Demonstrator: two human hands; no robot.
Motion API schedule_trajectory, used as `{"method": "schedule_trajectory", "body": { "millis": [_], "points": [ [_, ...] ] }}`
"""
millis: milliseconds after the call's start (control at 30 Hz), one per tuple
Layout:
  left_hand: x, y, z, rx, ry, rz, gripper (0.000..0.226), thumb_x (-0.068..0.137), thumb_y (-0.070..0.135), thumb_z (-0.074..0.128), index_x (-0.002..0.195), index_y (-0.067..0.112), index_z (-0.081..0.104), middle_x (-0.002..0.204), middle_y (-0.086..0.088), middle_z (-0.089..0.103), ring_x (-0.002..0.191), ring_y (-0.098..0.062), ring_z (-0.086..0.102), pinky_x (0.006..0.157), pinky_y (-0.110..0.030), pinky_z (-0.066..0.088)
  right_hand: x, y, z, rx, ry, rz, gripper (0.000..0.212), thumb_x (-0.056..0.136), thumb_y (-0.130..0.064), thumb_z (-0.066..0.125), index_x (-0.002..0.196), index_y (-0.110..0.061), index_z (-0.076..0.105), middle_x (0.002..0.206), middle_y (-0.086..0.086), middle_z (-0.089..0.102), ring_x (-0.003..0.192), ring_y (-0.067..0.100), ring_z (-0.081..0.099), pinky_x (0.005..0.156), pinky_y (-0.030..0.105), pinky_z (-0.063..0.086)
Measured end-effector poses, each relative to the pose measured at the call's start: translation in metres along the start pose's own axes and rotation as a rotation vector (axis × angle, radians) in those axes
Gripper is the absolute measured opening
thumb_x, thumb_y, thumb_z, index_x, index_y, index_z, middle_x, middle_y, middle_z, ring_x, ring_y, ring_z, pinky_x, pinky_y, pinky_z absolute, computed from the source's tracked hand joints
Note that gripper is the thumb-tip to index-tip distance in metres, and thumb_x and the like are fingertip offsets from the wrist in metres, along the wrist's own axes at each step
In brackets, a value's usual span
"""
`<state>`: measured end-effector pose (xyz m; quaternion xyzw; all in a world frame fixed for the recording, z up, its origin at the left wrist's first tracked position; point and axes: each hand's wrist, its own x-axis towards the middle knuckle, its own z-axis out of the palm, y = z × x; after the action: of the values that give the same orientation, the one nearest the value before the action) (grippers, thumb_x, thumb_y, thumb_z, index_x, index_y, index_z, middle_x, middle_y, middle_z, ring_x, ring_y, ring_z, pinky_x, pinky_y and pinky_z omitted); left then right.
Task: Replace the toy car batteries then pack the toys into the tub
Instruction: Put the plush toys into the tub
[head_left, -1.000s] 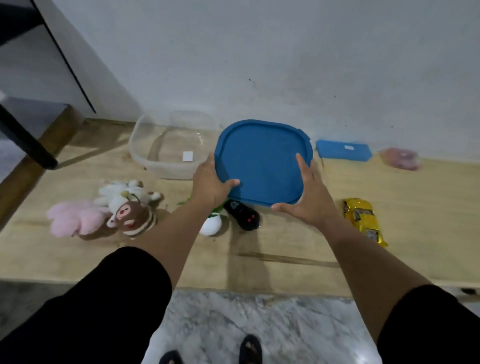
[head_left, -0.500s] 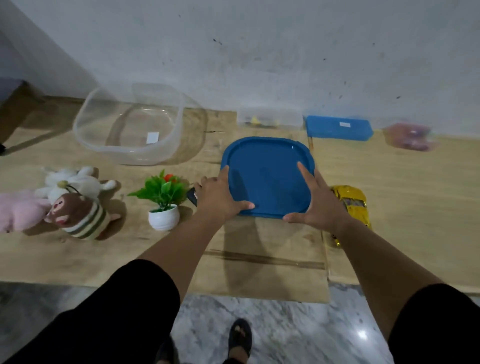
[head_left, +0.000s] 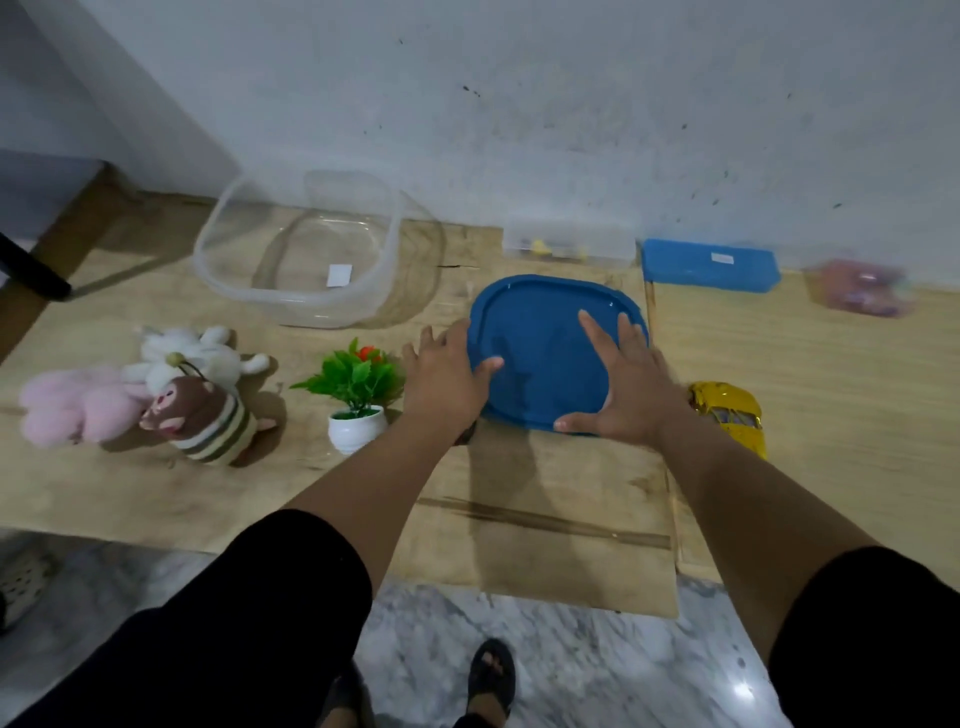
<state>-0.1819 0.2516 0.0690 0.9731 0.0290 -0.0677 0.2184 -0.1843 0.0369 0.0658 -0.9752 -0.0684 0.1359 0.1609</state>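
The blue tub lid (head_left: 545, 338) lies flat on the wooden table. My left hand (head_left: 444, 379) grips its left edge, thumb on top. My right hand (head_left: 623, 384) rests over its right part, fingers spread on top and thumb at the front edge. The clear tub (head_left: 296, 260) stands open and empty at the back left. A yellow toy car (head_left: 727, 415) lies just right of my right wrist. Under my left wrist only a dark sliver of the black toy car (head_left: 465, 434) shows. A pink plush (head_left: 72, 405), a white plush (head_left: 192, 353) and a striped brown plush (head_left: 208, 421) lie at the left.
A small potted plant (head_left: 358, 400) stands beside my left hand. Along the wall sit a small clear box (head_left: 569, 247) with yellow items, a blue box (head_left: 709, 265) and a pink bag (head_left: 857, 288). The table's front edge (head_left: 311, 551) drops to a marble floor.
Both hands carried the blue lid from in front of the tub to the right and lowered it onto the table. The view has shifted, so the plant is now uncovered.
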Motion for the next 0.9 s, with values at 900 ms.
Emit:
{"method": "schedule_trajectory", "body": {
  "millis": [900],
  "points": [
    [-0.031, -0.352, -0.142, 0.015, -0.179, -0.206, 0.112, 0.056, 0.058, 0.080, 0.145, 0.047, 0.013, 0.156, -0.017, -0.006, 0.144, -0.037, 0.003, 0.117, -0.043, 0.014, 0.065, -0.354, 0.113, 0.051, -0.246, -0.400, 0.129, 0.043, -0.058, 0.085, 0.138, -0.059, -0.002, 0.156, -0.008, -0.022, 0.146, 0.029, -0.003, 0.114, 0.055, 0.019]
  ]
}}
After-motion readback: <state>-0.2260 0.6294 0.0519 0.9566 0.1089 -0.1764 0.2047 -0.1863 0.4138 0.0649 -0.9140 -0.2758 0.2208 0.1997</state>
